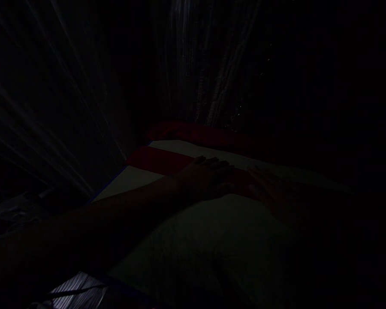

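The view is very dark. A pale cloth (212,223) with a red stripe (161,160) and a thin blue edge (111,181) lies spread out in front of me. My left hand (206,178) rests flat on the cloth across the red stripe, fingers stretched out to the right. Just right of it, my right hand (266,184) lies over the same stripe with its fingers extended toward the left hand. Shadow hides most of the right hand and its arm. Neither hand shows anything in its fingers.
Dark folds like hanging sheeting (67,77) run along the left. Faint vertical strands (186,56) hang beyond the cloth's red far band (186,131). A light ribbed surface (80,292) shows at the lower left. The right side is too dark to make out.
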A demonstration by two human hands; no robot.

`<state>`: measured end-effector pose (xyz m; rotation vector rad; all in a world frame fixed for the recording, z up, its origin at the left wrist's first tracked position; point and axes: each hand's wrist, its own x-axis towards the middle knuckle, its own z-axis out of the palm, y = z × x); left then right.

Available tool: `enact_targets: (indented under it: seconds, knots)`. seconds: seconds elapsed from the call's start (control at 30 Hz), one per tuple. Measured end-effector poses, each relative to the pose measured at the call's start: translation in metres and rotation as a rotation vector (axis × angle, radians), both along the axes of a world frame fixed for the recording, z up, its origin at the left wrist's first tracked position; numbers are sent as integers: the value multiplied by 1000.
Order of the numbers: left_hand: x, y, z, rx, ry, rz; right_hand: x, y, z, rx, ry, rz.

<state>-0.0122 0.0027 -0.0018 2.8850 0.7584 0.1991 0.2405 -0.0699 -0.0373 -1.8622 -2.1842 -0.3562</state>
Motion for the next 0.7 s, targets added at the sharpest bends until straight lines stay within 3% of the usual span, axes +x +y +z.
enact_targets:
  seconds: [0.17,0.37,0.7]
  knots:
    - [0,0,-1,13,-4,-5,1,1,0,63,70,3]
    - [1,-2,2,21,7,8,-4,-2,-1,-47,67,22]
    - [2,0,2,19,22,8,-1,-3,-1,-77,14,20]
